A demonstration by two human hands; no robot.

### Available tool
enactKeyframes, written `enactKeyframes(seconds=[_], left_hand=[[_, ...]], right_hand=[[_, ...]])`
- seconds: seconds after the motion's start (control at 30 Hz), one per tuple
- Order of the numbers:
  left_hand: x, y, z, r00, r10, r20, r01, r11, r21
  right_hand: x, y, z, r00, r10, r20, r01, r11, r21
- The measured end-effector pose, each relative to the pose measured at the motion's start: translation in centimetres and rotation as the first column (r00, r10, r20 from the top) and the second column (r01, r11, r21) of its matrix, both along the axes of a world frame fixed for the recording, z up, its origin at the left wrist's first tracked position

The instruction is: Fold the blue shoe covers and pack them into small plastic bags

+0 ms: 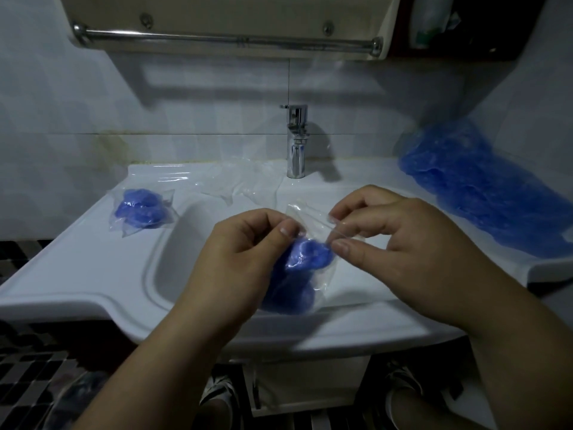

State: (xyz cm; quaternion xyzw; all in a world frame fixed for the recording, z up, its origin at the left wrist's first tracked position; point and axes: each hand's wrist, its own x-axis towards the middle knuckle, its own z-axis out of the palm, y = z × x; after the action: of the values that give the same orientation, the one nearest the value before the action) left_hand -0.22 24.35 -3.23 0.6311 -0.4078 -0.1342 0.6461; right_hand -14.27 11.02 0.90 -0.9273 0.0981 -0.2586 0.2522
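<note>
Current small plastic bag point(305, 243) is held above the sink point(93, 274) basin, front centre. A bunched blue shoe cover point(299, 268) is already inside it, low in the bag. We judge the fold and insert done for this one; what's left looks like sealing or flattening the mouth. Can't tell whether the mouth is closed, the film is too clear.

Done so far: one packed bag point(141, 209) lies on the sink's left ledge, blue cover inside. That's the only finished one we can see.

Left to do: a stack of empty clear bags point(235, 184) sits on the back ledge, just left of the faucet point(296, 141). A big pile of loose shoe covers point(483, 193) lies on the right ledge against the wall. So we're early in the job, most of the stock unpacked.

Hands:
- left hand point(245, 249): fingers curled, thumb and forefinger pinching the bag's upper left edge.
- right hand point(387, 234): thumb and forefinger pinching the top edge on the right side, other fingers curled behind.

Both grip the same bag, film stretched between them. Nothing else is held.
</note>
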Motion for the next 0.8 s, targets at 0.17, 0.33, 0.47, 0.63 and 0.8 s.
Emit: enactKeyframes(seconds=[0.17, 0.33, 0.47, 0.63, 0.8], left_hand=[[0.04, -0.02, -0.07, 1.0, 0.014, 0.024, -0.013, 1.0, -0.027], [0.06, -0.06, 0.1, 0.999, 0.036, 0.006, -0.036, 0.998, -0.046], [-0.36, -0.12, 0.3, 0.999, -0.037, -0.033, 0.034, 0.997, -0.073], [-0.37, -0.02, 0.54, 0.998, 0.033, -0.05, -0.04, 0.988, -0.149], [-0.27, 0.21, 0.68, 0.998, 0.06, -0.036, -0.064, 0.99, -0.128]], right_hand=[[-0.04, -0.07, 0.3, 0.992, -0.045, 0.116, 0.026, 0.987, 0.158], [-0.17, 0.17, 0.46, 0.978, -0.117, 0.172, 0.079, 0.974, 0.213], [0.18, 0.5, 0.18, 0.951, -0.196, 0.24, 0.146, 0.967, 0.209], [0.23, 0.64, 0.2, 0.944, -0.206, 0.259, 0.148, 0.962, 0.227], [0.22, 0.67, 0.31, 0.944, -0.205, 0.257, 0.146, 0.962, 0.231]])
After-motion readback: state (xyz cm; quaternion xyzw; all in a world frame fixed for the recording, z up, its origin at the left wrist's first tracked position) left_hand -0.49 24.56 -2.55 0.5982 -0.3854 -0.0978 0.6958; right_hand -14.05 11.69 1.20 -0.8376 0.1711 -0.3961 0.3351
